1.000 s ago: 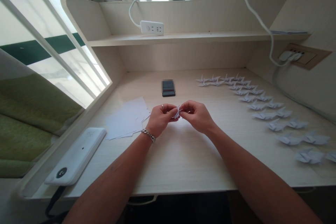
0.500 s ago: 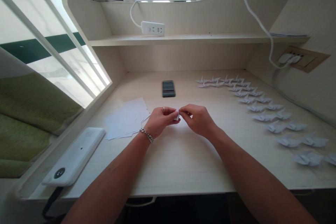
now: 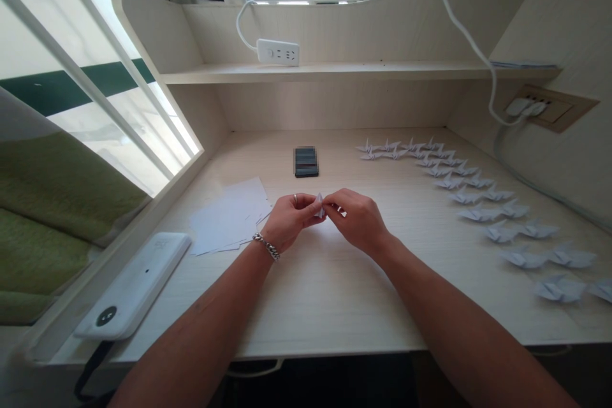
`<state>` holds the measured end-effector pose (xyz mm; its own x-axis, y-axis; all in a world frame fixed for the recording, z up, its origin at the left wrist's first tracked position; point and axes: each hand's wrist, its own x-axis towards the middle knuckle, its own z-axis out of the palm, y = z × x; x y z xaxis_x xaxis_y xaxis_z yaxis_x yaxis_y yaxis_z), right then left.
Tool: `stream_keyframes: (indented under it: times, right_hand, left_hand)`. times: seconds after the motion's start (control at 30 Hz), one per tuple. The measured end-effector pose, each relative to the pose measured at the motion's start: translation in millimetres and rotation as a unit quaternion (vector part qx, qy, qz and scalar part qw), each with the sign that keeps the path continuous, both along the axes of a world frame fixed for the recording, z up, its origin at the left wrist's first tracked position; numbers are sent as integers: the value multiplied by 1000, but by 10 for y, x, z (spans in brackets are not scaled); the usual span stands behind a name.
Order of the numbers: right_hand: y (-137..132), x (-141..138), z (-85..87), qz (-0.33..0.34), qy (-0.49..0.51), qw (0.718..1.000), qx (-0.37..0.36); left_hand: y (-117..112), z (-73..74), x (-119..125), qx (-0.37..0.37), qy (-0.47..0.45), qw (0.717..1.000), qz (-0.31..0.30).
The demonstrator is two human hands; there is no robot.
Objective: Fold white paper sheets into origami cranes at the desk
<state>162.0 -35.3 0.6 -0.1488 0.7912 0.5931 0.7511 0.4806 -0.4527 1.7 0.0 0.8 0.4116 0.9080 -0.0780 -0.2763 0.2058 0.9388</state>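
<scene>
My left hand (image 3: 291,220) and my right hand (image 3: 356,220) meet above the middle of the desk, pinching a small folded piece of white paper (image 3: 319,206) between their fingertips. Most of that paper is hidden by my fingers. A ring sits on a left finger, and a silver chain bracelet (image 3: 266,247) circles my left wrist. A loose stack of white paper sheets (image 3: 228,217) lies just left of my left hand, not touching it.
Several white origami cranes (image 3: 478,204) curve in rows along the desk's right side. A dark phone (image 3: 306,162) lies behind my hands. A white device (image 3: 134,287) rests at the left edge. Above stands a shelf (image 3: 315,73) with a power strip (image 3: 277,52).
My hands have drawn slightly closer together around the folded paper, and its tip now stands a little higher. The view has shifted only slightly.
</scene>
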Motion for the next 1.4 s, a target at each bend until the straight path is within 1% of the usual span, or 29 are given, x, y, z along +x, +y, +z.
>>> stream_keyframes:
  times: [0.13, 0.3, 0.47, 0.6, 0.7, 0.77, 0.9, 1.07, 1.13, 1.17, 1.23, 1.3, 1.4]
  right_hand:
    - [3, 3, -2, 18, 13, 1000, 2]
    - [7, -17, -12, 36, 77, 996, -5]
    - [13, -60, -12, 7, 151, 988, -29]
    - [12, -71, 8, -12, 159, 985, -63]
    - [14, -67, 17, -6, 185, 978, -96]
    - [25, -61, 14, 10, 227, 964, -136]
    - [64, -47, -11, 47, 321, 922, -211]
    - [97, -52, -28, 62, 403, 877, -253]
    - [98, -58, -29, 67, 415, 868, -263]
    - [97, -61, -30, 70, 414, 869, -263]
    - [91, -67, -34, 75, 394, 881, -250]
    - [79, -75, -37, 65, 353, 906, -222]
    - [53, -84, -36, 29, 277, 945, -171]
  left_hand:
    - [14, -24, 4, 14, 4, 1000, 7]
    - [18, -39, 20, 42, 5, 999, 21]
    - [16, -44, 42, 62, 0, 997, 40]
    - [5, -34, 57, 73, -6, 996, 54]
    - [0, -27, 57, 78, -7, 995, 59]
    - [1, -27, 52, 81, -6, 995, 58]
    - [8, -38, 41, 88, -3, 995, 51]
    - [8, -46, 39, 85, -6, 995, 50]
    - [8, -48, 40, 81, -7, 995, 49]
    - [9, -49, 41, 80, -7, 996, 49]
    - [10, -51, 46, 84, -4, 995, 49]
    - [8, -49, 54, 87, 3, 995, 48]
    - [-2, -36, 72, 90, 17, 995, 47]
